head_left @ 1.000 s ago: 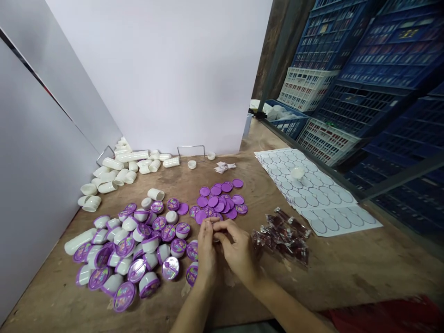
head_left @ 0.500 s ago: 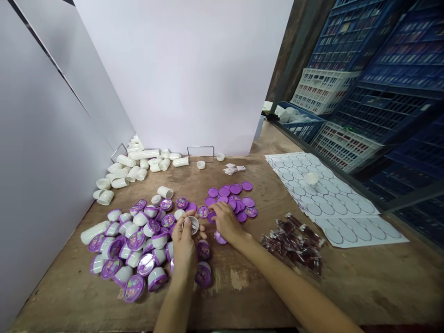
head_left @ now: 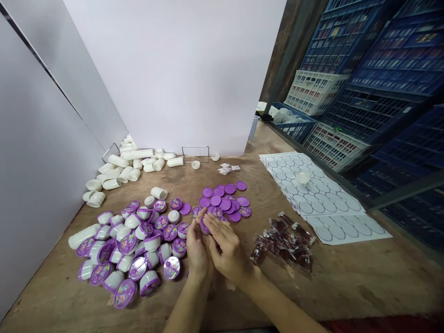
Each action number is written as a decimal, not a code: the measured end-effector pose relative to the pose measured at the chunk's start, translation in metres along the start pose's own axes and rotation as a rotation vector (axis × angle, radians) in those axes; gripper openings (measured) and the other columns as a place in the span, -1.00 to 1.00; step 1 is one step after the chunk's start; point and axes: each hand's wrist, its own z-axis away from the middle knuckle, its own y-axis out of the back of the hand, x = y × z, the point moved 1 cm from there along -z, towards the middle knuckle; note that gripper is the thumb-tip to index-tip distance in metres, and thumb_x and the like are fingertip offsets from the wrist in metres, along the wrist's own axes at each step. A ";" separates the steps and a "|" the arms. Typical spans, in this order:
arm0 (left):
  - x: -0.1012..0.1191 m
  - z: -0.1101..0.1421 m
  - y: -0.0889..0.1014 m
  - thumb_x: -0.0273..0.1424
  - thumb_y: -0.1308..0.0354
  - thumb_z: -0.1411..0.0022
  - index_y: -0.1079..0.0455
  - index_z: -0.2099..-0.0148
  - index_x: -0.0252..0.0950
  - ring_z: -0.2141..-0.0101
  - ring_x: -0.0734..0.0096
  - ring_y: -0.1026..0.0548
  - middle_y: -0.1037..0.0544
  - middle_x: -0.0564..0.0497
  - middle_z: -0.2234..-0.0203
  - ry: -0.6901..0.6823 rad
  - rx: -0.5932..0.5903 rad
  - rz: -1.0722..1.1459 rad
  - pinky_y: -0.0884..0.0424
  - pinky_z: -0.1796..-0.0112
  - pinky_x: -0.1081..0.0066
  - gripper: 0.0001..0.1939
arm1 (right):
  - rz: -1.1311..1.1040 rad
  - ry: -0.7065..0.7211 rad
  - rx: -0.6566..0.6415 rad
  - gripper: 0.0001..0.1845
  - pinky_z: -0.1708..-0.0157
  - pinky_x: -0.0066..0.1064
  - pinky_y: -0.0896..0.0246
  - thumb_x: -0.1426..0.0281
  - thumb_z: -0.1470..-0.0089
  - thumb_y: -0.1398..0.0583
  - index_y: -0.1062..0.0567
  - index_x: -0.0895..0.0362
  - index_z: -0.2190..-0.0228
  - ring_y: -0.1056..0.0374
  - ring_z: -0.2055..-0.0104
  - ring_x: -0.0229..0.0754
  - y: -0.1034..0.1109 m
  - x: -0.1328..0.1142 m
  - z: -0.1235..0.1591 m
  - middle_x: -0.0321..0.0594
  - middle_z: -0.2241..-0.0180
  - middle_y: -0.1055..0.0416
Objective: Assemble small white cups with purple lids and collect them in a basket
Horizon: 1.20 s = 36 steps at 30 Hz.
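Observation:
My left hand [head_left: 198,256] cups a small white cup, mostly hidden by the fingers. On top of it sits a purple lid [head_left: 204,226], only partly visible. My right hand [head_left: 227,247] presses over that lid, its fingers close together and against my left hand. Left of the hands lies a heap of white cups with printed purple lids [head_left: 127,244], tipped at various angles. Just beyond the fingers, loose purple lids [head_left: 225,203] are spread in overlapping layers.
Stacked and single white cups [head_left: 118,173] line the back left of the wooden table [head_left: 333,286]. Dark red sachets [head_left: 284,243] lie right of my hands. Printed oval sheets [head_left: 319,199] bear a translucent cup [head_left: 303,177]. White panels [head_left: 173,69] stand behind; crates [head_left: 347,111] are stacked right.
My right hand has come back from the loose lids to my left hand. The open cup in my left hand now has a purple lid over it. The view has shifted slightly.

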 end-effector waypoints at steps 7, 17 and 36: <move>0.004 0.007 0.004 -0.36 -0.14 -0.23 -0.54 0.05 -0.17 -0.26 0.36 -0.26 -0.45 0.01 -0.16 -0.115 0.009 -0.257 -0.14 -0.26 0.40 -0.74 | 0.058 -0.010 -0.012 -0.36 -0.13 0.04 -0.33 0.54 -0.20 -0.05 -0.12 0.16 -0.29 -0.19 -0.28 0.03 0.002 0.008 -0.002 0.08 -0.20 -0.30; 0.004 0.020 -0.005 -0.24 -0.35 -0.07 -0.47 0.07 -0.23 -0.01 0.25 -0.49 -0.58 -0.06 0.10 -0.283 -0.099 -0.502 -0.39 -0.01 0.40 -0.63 | 0.039 -0.111 0.064 -0.44 0.03 -0.10 -0.45 0.49 -0.23 -0.07 -0.20 0.18 -0.24 -0.43 -0.06 0.00 0.016 0.004 -0.012 0.06 -0.01 -0.49; 0.023 0.011 0.000 -0.30 -0.42 0.05 -0.51 0.35 -0.32 0.48 0.52 -0.39 -0.47 0.10 0.52 -0.384 -0.186 -0.624 -0.35 0.41 0.52 -0.76 | -0.154 -0.260 0.117 -0.57 0.13 -0.19 -0.48 0.53 -0.17 -0.08 -0.38 0.19 -0.08 -0.49 0.08 -0.02 0.018 -0.002 -0.016 0.01 0.12 -0.55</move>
